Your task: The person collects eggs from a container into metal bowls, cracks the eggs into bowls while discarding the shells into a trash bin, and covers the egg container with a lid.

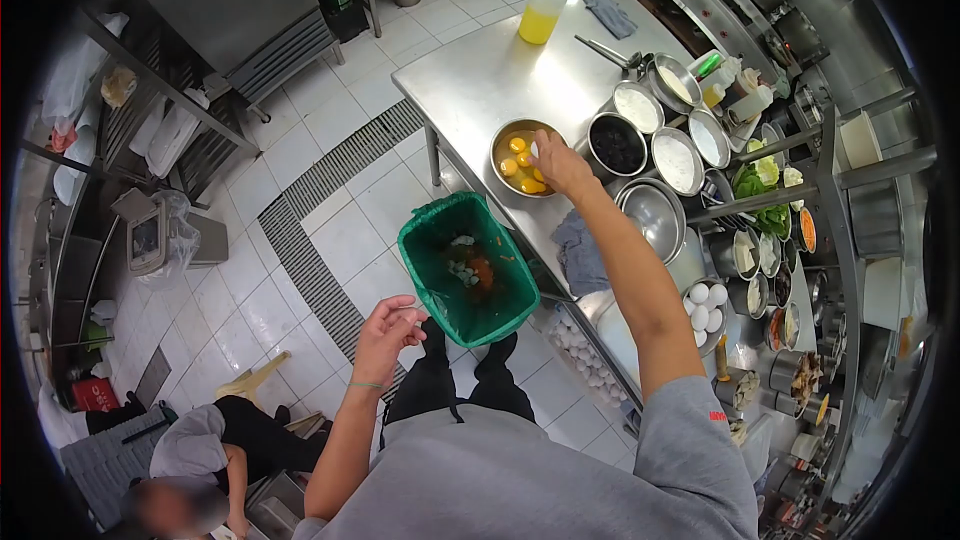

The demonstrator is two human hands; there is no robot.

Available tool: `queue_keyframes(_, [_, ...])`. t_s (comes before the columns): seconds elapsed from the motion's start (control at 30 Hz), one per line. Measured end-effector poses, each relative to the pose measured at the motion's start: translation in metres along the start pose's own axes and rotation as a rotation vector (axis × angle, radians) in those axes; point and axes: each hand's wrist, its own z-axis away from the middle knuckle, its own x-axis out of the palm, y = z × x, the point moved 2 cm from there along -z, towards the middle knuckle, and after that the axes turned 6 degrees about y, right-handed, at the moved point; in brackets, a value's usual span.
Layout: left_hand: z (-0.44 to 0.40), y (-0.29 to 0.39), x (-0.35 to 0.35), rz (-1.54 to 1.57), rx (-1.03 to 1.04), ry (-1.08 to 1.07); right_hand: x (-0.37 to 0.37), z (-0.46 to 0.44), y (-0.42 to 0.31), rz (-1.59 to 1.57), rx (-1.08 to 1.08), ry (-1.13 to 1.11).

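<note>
My right hand (562, 166) reaches over the rim of a metal bowl (496, 176) at the near edge of the steel table. Its fingers are closed, and a bit of white eggshell (534, 149) shows at the fingertips. Several raw egg yolks (518, 144) lie in clear egg white inside the bowl. My left hand (388, 334) hangs in the air beside the green-lined bin (420, 240), fingers loosely bent and apart, with nothing visible in them. Broken shells (462, 268) and reddish scraps lie in the bin. Whole white eggs (708, 308) fill a bowl right of my right arm.
The steel table (465, 85) carries a bottle of yellow liquid (542, 10), a pot of dark contents (617, 145), bowls of white powder (679, 162) and a grey cloth (580, 252). More eggs (580, 355) sit below. Another person (200, 445) is low at the left.
</note>
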Motion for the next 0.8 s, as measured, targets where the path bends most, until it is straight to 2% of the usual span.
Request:
queue_keyframes(0.23, [-0.003,0.012,0.015,-0.042,-0.003,-0.004,-0.018,0.003,-0.007,0.063,0.043,0.003])
queue_keyframes(0.53, [-0.003,0.001,0.018,-0.033,-0.015,0.022,-0.043,0.009,-0.011,-0.140,0.229,0.143])
queue_keyframes(0.6, [-0.006,0.000,0.021,-0.018,0.005,0.026,-0.048,0.009,-0.005,-0.391,0.333,0.293])
queue_keyframes(0.63, [-0.006,0.001,0.024,-0.021,0.010,0.020,-0.045,0.009,-0.004,-0.391,0.334,0.302])
queue_keyframes(0.7, [-0.005,0.002,0.028,-0.023,0.008,0.043,-0.044,0.020,-0.014,-0.837,0.365,0.629])
queue_keyframes(0.73, [-0.005,0.003,0.030,-0.029,0.014,0.039,-0.050,0.038,-0.027,-1.135,0.437,0.584])
queue_keyframes(0.8, [-0.004,0.004,0.031,0.000,0.058,0.044,-0.041,0.072,-0.059,-1.301,0.349,0.720])
